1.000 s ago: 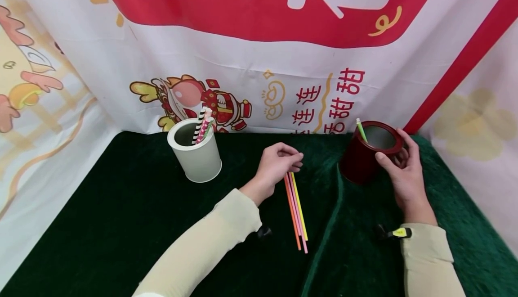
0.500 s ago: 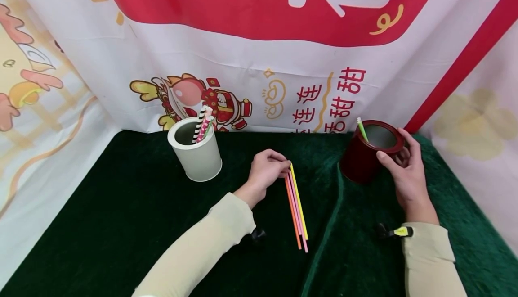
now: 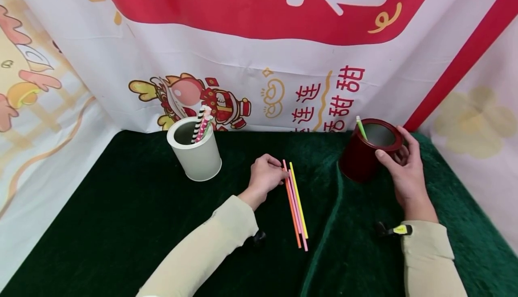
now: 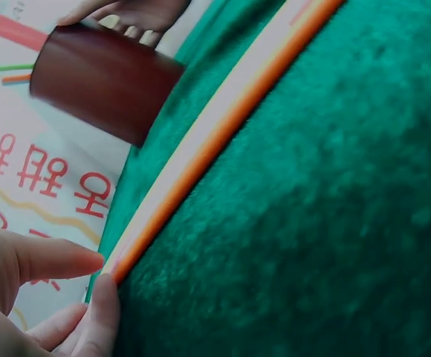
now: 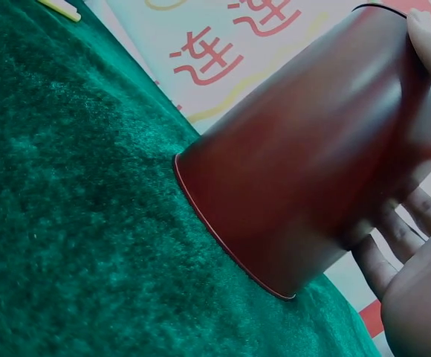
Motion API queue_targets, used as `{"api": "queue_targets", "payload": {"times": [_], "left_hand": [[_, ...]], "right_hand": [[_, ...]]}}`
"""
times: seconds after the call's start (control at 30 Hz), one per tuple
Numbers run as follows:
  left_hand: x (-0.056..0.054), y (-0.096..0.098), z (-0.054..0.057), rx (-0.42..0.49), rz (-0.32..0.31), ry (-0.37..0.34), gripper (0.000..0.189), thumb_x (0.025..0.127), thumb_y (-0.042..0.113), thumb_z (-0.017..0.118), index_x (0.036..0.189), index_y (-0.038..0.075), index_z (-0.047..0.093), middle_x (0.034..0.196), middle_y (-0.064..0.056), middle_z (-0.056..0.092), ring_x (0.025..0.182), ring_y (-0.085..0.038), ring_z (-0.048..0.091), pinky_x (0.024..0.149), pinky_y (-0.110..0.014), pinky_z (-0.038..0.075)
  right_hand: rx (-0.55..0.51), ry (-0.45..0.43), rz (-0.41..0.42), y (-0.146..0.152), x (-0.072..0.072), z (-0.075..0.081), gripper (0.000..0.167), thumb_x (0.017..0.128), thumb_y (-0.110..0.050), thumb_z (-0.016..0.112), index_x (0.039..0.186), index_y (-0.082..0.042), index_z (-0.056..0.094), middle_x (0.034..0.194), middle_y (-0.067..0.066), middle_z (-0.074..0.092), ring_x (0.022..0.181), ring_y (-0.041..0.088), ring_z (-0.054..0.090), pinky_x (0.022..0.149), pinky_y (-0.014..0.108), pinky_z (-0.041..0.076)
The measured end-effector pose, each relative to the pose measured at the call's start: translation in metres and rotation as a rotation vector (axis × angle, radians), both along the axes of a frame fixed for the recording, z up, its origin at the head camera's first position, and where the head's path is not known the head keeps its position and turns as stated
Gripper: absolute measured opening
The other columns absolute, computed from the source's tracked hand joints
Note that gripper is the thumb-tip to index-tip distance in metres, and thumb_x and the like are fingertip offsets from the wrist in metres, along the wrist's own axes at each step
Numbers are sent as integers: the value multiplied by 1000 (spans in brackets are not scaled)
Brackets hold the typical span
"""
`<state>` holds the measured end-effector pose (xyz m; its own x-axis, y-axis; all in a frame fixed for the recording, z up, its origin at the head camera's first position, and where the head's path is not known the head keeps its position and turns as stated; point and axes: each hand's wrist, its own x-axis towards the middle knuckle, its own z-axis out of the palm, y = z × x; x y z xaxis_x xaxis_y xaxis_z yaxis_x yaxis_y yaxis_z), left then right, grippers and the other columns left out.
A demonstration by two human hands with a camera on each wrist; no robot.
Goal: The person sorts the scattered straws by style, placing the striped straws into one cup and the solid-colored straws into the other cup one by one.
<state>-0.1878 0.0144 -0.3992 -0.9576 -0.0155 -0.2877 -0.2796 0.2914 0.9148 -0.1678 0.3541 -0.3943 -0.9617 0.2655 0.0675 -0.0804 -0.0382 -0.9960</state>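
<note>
My left hand [image 3: 265, 175] is at the upper end of a few thin straws lying side by side on the green cloth. Its thumb and finger pinch the orange straw [image 3: 293, 213], whose tip sticks out past the fingers; the left wrist view shows the fingertips meeting at its end. A pink straw [image 3: 300, 218] and a yellow straw [image 3: 298, 198] lie to its right. My right hand [image 3: 408, 177] grips a dark red cup [image 3: 360, 159] by its right side, thumb in front and fingers behind. A green straw [image 3: 361, 128] leans out of that cup.
A white cup [image 3: 198, 162] with striped, dotted and green straws [image 3: 201, 128] stands at the back left. Dark green velvet cloth [image 3: 121, 225] covers the table. Printed white fabric [image 3: 251, 54] hangs right behind the cups.
My left hand has come down and slightly left from over the straw tops to grasp the orange straw; the upper ends now show. The right hand and red cup stay put.
</note>
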Motion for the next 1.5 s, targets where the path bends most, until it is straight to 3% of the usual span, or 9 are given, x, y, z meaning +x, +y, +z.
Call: {"api": "queue_targets", "payload": {"times": [0.23, 0.57, 0.87, 1.17, 1.37, 1.5], "left_hand": [[2, 9, -3, -129, 8, 77, 36, 85, -1, 86, 113, 5, 66, 103, -10, 74, 83, -16, 71, 72, -28, 59], [2, 12, 1, -172, 22, 86, 27, 84, 0, 85, 105, 6, 69, 102, -11, 68, 81, -17, 65, 66, -26, 56], [-1, 11, 3, -66, 60, 10, 24, 87, -3, 81, 105, 4, 67, 100, -13, 68, 63, -14, 65, 60, -25, 58], [-2, 4, 5, 99, 89, -69, 22, 94, 1, 77, 114, 3, 68, 102, -14, 74, 73, -14, 69, 69, -25, 63], [-1, -1, 7, 151, 93, -104, 22, 95, 2, 76, 117, 3, 69, 113, -15, 72, 77, -14, 71, 78, -29, 65], [0, -5, 10, 237, 98, -112, 25, 96, -2, 73, 120, 0, 68, 115, -18, 73, 82, -15, 73, 86, -34, 66]], "right_hand": [[-2, 5, 0, 0, -1, 0, 81, 101, -17, 76, 165, -41, 32, 170, -2, 39, 143, 13, 40, 101, 12, 50], [3, 2, -3, -1, -1, -1, 81, 102, -18, 76, 165, -42, 32, 170, -2, 39, 143, 12, 40, 109, 15, 47], [-6, -9, -2, -1, 1, -1, 82, 102, -18, 76, 166, -42, 31, 172, -2, 37, 144, 13, 39, 112, 15, 46], [11, -26, 1, -2, 1, -1, 82, 102, -20, 75, 166, -44, 29, 175, -2, 33, 148, 14, 36, 126, 27, 37], [9, -15, 3, -1, 1, -2, 82, 102, -19, 75, 166, -43, 29, 174, -1, 34, 147, 14, 37, 115, 17, 44], [9, -12, 1, -1, 1, -2, 82, 102, -19, 75, 166, -42, 29, 173, 0, 34, 146, 14, 37, 109, 13, 47]]}}
